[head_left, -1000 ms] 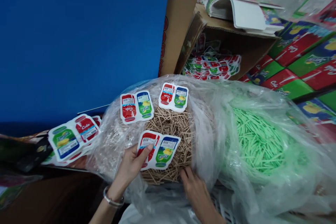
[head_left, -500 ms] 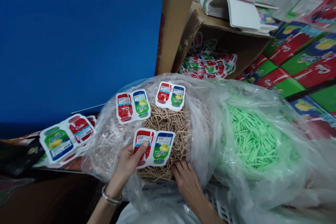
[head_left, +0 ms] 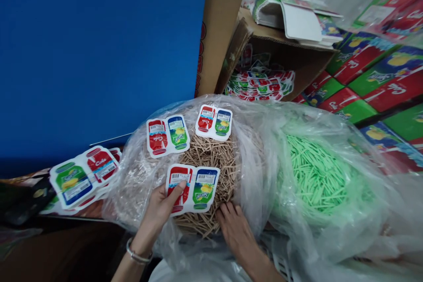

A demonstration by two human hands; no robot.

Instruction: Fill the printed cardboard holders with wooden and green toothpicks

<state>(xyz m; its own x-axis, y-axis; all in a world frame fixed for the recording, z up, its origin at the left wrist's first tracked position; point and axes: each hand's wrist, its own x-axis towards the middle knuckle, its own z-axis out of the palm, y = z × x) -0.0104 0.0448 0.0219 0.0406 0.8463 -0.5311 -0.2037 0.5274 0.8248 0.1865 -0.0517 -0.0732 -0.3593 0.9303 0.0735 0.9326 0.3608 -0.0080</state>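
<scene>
My left hand (head_left: pixel 161 205) pinches a die-cut card (head_left: pixel 206 187) printed with a red Cola jar and a green-and-blue Sprite jar, thumb on its front. The card is held over a plastic bag of thin brown sticks (head_left: pixel 224 154). At the near right side of that pile is my right hand (head_left: pixel 236 224), its fingers bent and close together among the sticks. The fingertips are hidden, so what they hold cannot be seen. Two matching cards, one at left (head_left: pixel 168 135) and one at right (head_left: pixel 214 122), lie on the far part of the bag.
A stack of the cards (head_left: pixel 84 176) lies at left beside a dark object (head_left: pixel 29 200). On the right is a bag of green sticks (head_left: pixel 317 172). Behind stand a cardboard box (head_left: pixel 297 55) holding many cards, printed cartons (head_left: pixel 373 70) and a blue panel (head_left: pixel 99 53).
The view has shifted slightly. Both hands stay nearly in place, the left with its card and the right at the brown sticks.
</scene>
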